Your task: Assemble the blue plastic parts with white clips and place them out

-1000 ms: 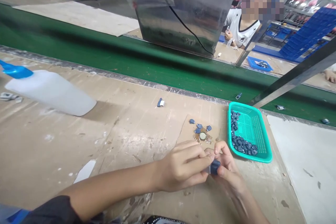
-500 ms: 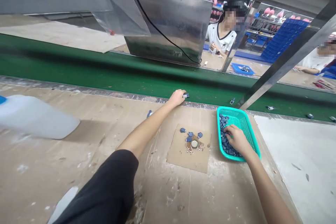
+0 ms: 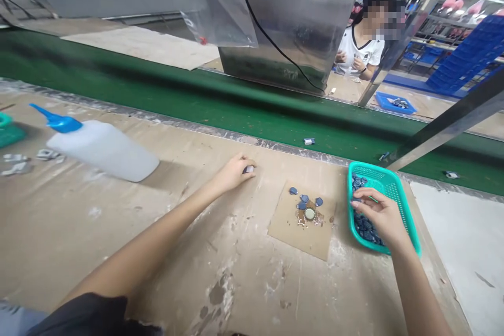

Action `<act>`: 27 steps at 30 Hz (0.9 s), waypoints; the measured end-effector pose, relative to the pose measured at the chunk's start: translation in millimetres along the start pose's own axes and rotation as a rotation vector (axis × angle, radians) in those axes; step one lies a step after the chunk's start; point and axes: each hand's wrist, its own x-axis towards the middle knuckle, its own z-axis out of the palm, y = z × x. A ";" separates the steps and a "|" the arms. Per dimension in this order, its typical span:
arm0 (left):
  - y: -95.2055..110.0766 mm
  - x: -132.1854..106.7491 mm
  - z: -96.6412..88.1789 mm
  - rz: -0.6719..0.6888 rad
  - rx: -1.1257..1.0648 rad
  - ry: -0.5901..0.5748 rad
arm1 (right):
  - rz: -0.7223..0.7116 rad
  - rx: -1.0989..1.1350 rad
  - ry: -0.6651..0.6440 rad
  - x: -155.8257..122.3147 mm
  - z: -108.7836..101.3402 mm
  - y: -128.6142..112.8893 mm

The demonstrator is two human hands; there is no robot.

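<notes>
My left hand (image 3: 237, 172) is on the cardboard-covered table, its fingers closed round a small blue-and-white plastic piece (image 3: 249, 169). Over the teal basket (image 3: 407, 215) is my right hand (image 3: 381, 216), thumb and fingertips pinched together on what looks like a small dark-blue piece, mostly hidden. Many dark-blue pieces (image 3: 367, 228) fill the basket's left side. Between my hands, a cardboard square (image 3: 289, 233) carries several blue pieces (image 3: 304, 199) and a bottle cap (image 3: 310, 213) with something pale inside, amid brown smears.
A green conveyor belt (image 3: 189, 100) runs behind the table, carrying blue-and-white pieces (image 3: 309, 142). A white squeeze bottle (image 3: 106, 149) with a blue nozzle lies at left, near grey-white pieces (image 3: 47, 154). A slanted metal post (image 3: 444, 128) rises behind the basket. Across the belt sits a co-worker (image 3: 360, 52).
My left hand has left one piece on the belt, come back to the table and closed on another lying there. My right hand has lifted slightly from the pieces in the basket. The view has shifted left.
</notes>
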 end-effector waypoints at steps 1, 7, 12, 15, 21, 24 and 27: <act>0.7 -1.3 1.8 -0.003 -0.040 0.031 | 0.002 0.074 -0.039 -1.6 9.3 -8.1; 23.7 -10.3 3.1 -0.091 -0.647 0.002 | -0.098 -0.141 -0.255 -12.8 55.6 -27.6; 55.8 -27.7 9.3 -0.157 -1.073 -0.065 | -0.368 -0.590 -0.340 -18.2 71.4 -12.3; 70.6 -32.8 13.0 -0.183 -1.125 -0.105 | -0.489 -0.757 -0.369 -20.5 79.0 -8.0; 84.7 -36.8 14.6 -0.090 -1.181 -0.124 | -0.625 -0.954 -0.396 -22.7 88.0 -14.5; 85.2 -37.8 18.3 -0.048 -1.183 -0.150 | -0.621 -0.966 -0.385 -21.6 89.1 -16.3; 86.0 -38.5 22.6 -0.040 -1.178 -0.148 | -0.605 -0.928 -0.377 -19.6 86.9 -16.3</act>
